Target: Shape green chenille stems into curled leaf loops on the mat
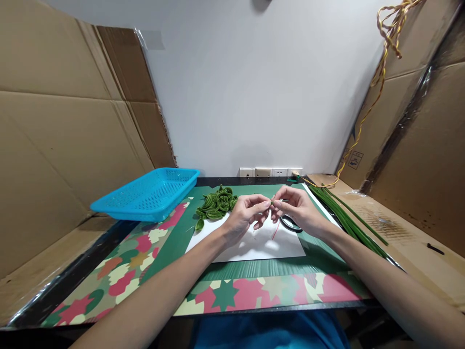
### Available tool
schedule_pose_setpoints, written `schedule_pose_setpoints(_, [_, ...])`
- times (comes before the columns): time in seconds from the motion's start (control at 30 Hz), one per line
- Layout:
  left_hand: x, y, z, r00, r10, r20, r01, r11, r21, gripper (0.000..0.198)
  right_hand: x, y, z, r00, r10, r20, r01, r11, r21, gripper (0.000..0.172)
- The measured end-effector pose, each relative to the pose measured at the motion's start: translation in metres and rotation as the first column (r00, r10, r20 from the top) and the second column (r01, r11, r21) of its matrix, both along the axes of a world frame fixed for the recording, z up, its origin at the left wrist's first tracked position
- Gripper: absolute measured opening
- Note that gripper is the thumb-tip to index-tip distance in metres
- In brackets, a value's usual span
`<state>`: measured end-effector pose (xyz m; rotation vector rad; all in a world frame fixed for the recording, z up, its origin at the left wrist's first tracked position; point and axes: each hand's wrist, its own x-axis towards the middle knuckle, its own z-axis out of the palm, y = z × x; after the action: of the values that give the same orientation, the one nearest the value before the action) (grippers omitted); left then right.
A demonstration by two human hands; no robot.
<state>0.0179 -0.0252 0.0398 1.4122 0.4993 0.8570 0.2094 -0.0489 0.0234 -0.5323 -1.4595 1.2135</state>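
Above the near border of the worktop point(261, 293), both forearms reach inward; it would be good to support them lightly there, so that the fingers do not tremble. Farther in lies a white sheet point(250, 251), on which a dropped bit should be easy to find. Above this sheet the left hand point(245, 212) and the right hand point(296, 206) meet, and each one pinches, with thumb and forefinger, a small green piece point(272, 202) between their tips. In my judgement a light grip is best: one hand should hold firm while the other works little by little, because such a small thing could be crushed or slip away.

As for what is not clear, a blue cloth point(269, 333) is cut off by the bottom edge. On the sheet, a thin red strip point(275, 231) is too small to identify. The held piece is mostly covered by fingertips, so I cannot tell its shape. Beside the right hand, a black loop point(292, 225) is partly hidden; it may be a scissors handle. Leaf-like pieces in the green pile point(218, 201) overlap too much for counting. On the far wall point(254, 97), a dark object point(260, 5) is cut off at the top.
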Motion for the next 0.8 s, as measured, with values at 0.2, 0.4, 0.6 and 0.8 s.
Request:
schedule_pose_setpoints(0.2, [-0.0005, 0.0001, -0.0009, 1.000, -0.015, 0.000, 0.015, 0.999, 0.031, 0.028, 0.0007, 0.0007, -0.0006, 0.999, 0.020, -0.026, -0.020, 1.000, 0.004, 0.021])
schedule_pose_setpoints(0.4, [-0.0023, 0.0006, -0.0003, 1.000, -0.019, -0.021, 0.021, 0.995, 0.093, 0.027, 0.0018, 0.0015, -0.0037, 0.999, 0.039, 0.004, -0.040, 0.999, 0.031, 0.019])
schedule_pose_setpoints(0.6, [-0.0054, 0.0047, -0.0017, 0.999, 0.032, -0.021, -0.025, 0.964, 0.265, 0.019, 0.0013, -0.0030, 0.0009, 0.996, 0.079, 0.041, -0.081, 0.995, 0.051, 0.023])
schedule_pose_setpoints(0.8, [-0.0074, -0.0002, 0.0044, 0.997, 0.032, -0.076, -0.002, 0.931, 0.365, 0.022, 0.0011, -0.0057, 0.0027, 0.995, 0.095, 0.041, -0.098, 0.992, 0.077, 0.027])
